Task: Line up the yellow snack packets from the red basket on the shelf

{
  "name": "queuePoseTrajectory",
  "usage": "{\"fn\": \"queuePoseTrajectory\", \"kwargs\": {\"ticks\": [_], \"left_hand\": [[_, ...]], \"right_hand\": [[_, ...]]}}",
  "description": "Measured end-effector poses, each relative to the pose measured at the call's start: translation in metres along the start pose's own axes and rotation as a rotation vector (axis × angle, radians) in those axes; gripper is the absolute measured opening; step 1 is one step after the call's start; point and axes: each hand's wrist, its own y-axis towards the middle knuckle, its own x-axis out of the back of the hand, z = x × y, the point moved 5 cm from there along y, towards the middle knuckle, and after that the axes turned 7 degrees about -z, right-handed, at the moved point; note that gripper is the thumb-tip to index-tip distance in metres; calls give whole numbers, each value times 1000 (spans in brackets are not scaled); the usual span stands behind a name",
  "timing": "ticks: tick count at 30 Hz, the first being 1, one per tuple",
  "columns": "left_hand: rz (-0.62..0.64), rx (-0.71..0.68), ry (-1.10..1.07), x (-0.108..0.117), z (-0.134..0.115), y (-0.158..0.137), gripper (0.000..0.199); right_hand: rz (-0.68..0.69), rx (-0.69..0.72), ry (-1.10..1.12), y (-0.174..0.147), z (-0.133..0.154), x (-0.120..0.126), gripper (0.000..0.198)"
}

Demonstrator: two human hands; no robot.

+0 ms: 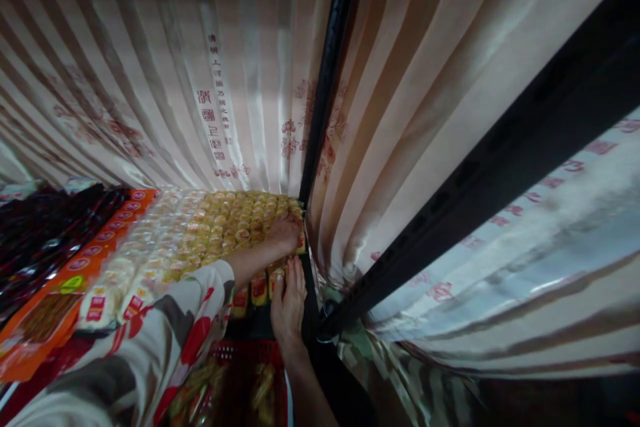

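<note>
Many small yellow snack packets (220, 227) stand in tight rows on a dark shelf. My left hand (286, 235) reaches over the right end of these rows, close to the corner post, with its fingers curled down. What lies under those fingers is hidden. My right hand (290, 297) is at the front right edge of the rows, fingers stretched out and close together along the end packets. Just left of it, a front packet (259, 288) with a red label shows. Below sits a red basket (245, 349) with yellow packets inside.
White packets (107, 287), an orange snack bag (75, 273) and dark shiny packages (45, 240) lie to the left. A black metal post (327, 73) rises at the corner. A thick black bar (470, 180) slants across the right. Pleated printed curtain (240, 80) hangs behind.
</note>
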Motion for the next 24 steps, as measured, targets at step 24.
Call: {"fn": "queuePoseTrajectory", "kwargs": {"ticks": [24], "left_hand": [[-250,-178,27,57,-17,-87,26]], "right_hand": [[-51,175,82,-2,8,8,49]]}}
